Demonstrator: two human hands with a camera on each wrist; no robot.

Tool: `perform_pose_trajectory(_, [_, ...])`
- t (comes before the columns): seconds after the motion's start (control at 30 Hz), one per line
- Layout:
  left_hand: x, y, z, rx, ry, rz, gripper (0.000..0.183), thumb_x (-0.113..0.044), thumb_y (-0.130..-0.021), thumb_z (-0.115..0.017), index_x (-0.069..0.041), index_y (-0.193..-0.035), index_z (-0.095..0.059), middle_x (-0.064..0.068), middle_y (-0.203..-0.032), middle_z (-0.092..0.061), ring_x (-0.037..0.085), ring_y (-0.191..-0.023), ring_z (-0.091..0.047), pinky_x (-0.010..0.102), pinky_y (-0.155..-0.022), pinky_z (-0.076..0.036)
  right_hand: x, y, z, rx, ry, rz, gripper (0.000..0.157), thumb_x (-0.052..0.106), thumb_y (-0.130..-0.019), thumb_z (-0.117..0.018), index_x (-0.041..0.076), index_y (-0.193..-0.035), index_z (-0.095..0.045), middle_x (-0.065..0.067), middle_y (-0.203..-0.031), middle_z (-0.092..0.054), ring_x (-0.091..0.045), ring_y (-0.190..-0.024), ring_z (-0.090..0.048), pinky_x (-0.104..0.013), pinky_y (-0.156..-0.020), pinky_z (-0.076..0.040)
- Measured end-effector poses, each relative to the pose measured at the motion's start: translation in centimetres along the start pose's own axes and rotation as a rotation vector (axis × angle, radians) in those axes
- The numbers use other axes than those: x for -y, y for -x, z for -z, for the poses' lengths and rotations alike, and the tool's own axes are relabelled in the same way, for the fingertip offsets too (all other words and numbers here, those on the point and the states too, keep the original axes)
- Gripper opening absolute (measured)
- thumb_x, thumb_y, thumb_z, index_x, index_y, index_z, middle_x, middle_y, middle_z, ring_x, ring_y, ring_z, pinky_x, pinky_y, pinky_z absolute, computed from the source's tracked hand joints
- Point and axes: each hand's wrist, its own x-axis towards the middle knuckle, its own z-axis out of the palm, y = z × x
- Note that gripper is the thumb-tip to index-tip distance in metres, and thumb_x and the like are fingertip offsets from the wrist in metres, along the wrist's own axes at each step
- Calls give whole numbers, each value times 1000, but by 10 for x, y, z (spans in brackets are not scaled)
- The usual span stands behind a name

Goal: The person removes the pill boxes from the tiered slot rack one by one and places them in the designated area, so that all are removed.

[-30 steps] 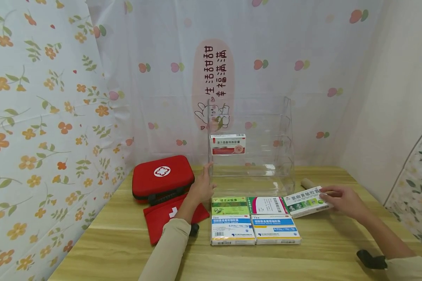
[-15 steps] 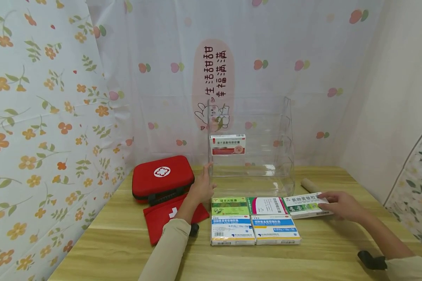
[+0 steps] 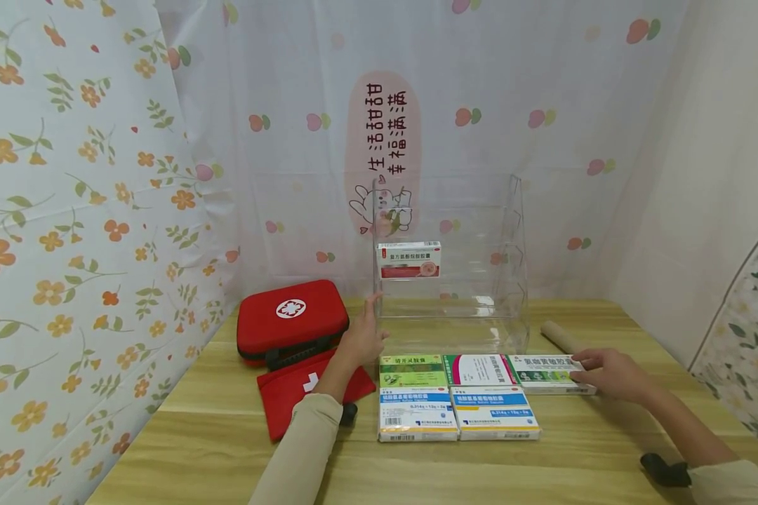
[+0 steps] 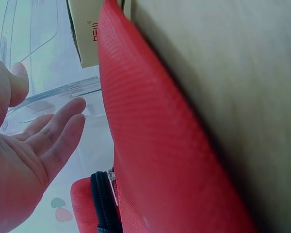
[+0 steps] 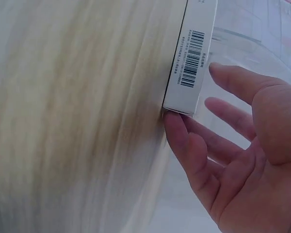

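Observation:
My right hand (image 3: pixel 615 379) holds the right end of a white and green medicine box (image 3: pixel 546 370) lying on the table. In the right wrist view, fingertips (image 5: pixel 177 124) meet the end of this box (image 5: pixel 189 63) and the thumb is by its upper edge. My left hand (image 3: pixel 361 340) rests at the lower left side of a clear tiered rack (image 3: pixel 455 315), its fingers loosely extended. A green box (image 3: pixel 412 370) and a pink-edged white box (image 3: pixel 483 369) continue the row leftward. Two blue and white boxes (image 3: pixel 419 415) lie in front. One red and white box (image 3: pixel 409 261) stands in the rack.
A red hard case (image 3: pixel 293 315) and a red pouch with a white cross (image 3: pixel 290 400) lie beside my left arm. Behind my right hand is a brown tube-like object (image 3: pixel 559 335). Patterned curtains enclose the table at the back and sides.
My right hand has lowered and turned the white and green box, so it now lies flat, in line with the row. The left hand stays in place at the rack.

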Motion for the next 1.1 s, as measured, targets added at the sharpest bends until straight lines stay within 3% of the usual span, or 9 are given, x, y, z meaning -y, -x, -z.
perform_pose_trajectory(0.3, [1, -2, -1, -1, 1, 1, 88, -11, -95, -66, -32, -154, -5, 17, -132, -49, 18, -53, -44, 30, -46, -39, 3, 4, 3, -69, 18, 11, 45, 29, -90, -72, -8, -115, -64, -26, -102, -70, -46, -98, -64, -45, -70, -51])
perform_pose_trajectory(0.47, [0, -1, 0, -9, -6, 1, 88, -11, -94, -67, -31, -154, -6, 14, -109, -52, 19, -52, -43, 30, -46, -39, 9, 7, 6, -179, 38, 30, 40, 27, -94, -68, -8, -114, -64, -23, -103, -71, -51, -100, -61, -46, -68, -50])
perform_pose_trajectory(0.57, [-1, -1, 0, -7, -10, 3, 88, -11, -94, -68, -30, -154, -6, 12, -98, -50, 19, -51, -43, 30, -46, -38, 16, 8, 7, -245, 24, 29, 39, 27, -96, -64, -7, -114, -64, -26, -108, -68, -46, -95, -64, -42, -66, -50])
perform_pose_trajectory(0.77, [0, 0, 0, -11, -11, 6, 87, -12, -94, -68, -30, -153, -7, 15, -114, -52, 19, -52, -43, 32, -46, -39, 35, 5, 5, -333, -28, 24, 34, 23, -97, -64, -7, -114, -65, -30, -113, -65, -38, -85, -69, -42, -65, -53])
perform_pose_trajectory(0.87, [1, 0, 0, -12, -13, 4, 87, -12, -93, -68, -29, -154, -7, 15, -112, -52, 19, -53, -44, 32, -46, -39, 45, 3, 2, -394, -65, 19, 34, 22, -97, -63, -6, -115, -65, -30, -113, -66, -38, -85, -69, -37, -62, -52])
perform_pose_trajectory(0.93, [1, 0, 0, -7, -13, 5, 88, -12, -93, -68, -29, -154, -6, 13, -103, -52, 20, -52, -44, 32, -46, -39, 51, 2, 1, -448, -102, 21, 33, 23, -97, -63, -5, -114, -66, -29, -113, -66, -30, -83, -69, -31, -59, -51])
perform_pose_trajectory(1.1, [1, 1, 2, 4, 10, -12, 86, -16, -92, -65, -29, -154, -6, 8, -91, -48, 20, -51, -44, 31, -45, -39, 64, -3, -3, -573, -214, 48, 30, 20, -96, -64, -4, -114, -67, -27, -112, -67, 9, -74, -58, -19, -55, -49])
